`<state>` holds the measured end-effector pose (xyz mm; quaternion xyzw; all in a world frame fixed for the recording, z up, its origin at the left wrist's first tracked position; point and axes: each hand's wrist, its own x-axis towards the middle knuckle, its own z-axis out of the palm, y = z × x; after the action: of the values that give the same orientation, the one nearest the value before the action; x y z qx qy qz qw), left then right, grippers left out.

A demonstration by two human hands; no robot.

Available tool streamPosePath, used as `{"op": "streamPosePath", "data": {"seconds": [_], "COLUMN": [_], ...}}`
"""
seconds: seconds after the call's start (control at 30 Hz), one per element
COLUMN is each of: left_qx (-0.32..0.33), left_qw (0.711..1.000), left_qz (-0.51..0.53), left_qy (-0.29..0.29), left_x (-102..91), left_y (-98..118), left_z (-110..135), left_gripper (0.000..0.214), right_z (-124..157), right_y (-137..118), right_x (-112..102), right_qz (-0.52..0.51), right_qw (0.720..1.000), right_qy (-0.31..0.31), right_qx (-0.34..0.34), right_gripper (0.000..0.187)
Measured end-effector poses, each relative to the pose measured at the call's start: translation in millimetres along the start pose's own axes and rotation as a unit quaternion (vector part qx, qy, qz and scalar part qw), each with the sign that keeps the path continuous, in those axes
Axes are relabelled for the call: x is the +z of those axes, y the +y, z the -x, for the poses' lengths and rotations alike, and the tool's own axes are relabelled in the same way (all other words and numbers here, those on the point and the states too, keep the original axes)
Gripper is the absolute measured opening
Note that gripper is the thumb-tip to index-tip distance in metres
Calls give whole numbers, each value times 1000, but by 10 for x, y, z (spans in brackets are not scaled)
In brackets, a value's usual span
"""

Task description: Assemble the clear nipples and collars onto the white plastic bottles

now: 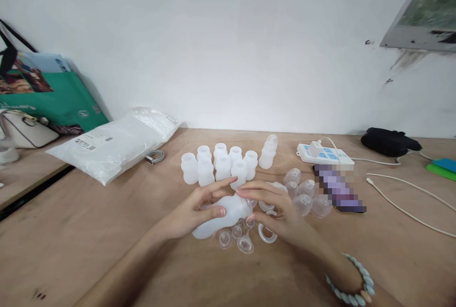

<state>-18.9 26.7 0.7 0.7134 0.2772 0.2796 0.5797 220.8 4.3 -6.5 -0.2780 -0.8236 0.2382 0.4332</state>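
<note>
On worktop (107, 231), front centre: bag (114, 143) far left, spare bottles (219, 164) upright behind. Left hand (194, 209) wrapped round bottle (223, 214), grip closed on its body. Lying sideways just above worktop, long axis left-right, neck end toward right hand (281, 212). Right grip narrow, fingertips at neck; anything pinched, cannot tell. Milky white, translucent. Clear caps (306, 197) just right, small teats (237, 238) beneath.
</note>
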Motion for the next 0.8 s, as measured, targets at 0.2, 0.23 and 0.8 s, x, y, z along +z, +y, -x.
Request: {"op": "streamPosePath", "data": {"seconds": [0.2,0.23,0.8], "left_qx": [-11,-13,28], "left_qw": [989,986,951], "left_qz": [-131,-150,-297], "left_qy": [65,74,79], "left_x": [95,100,149], "left_y": [-5,-13,-96], "left_z": [-9,-17,-8], "left_gripper": [66,66,71], "right_z": [30,30,29], "right_y": [62,57,66], "right_x": [6,6,-34], "right_qz": [73,62,-75], "right_qw": [993,993,972], "right_qy": [-4,-5,-38], "right_qx": [94,96,220], "right_gripper": [33,41,58]}}
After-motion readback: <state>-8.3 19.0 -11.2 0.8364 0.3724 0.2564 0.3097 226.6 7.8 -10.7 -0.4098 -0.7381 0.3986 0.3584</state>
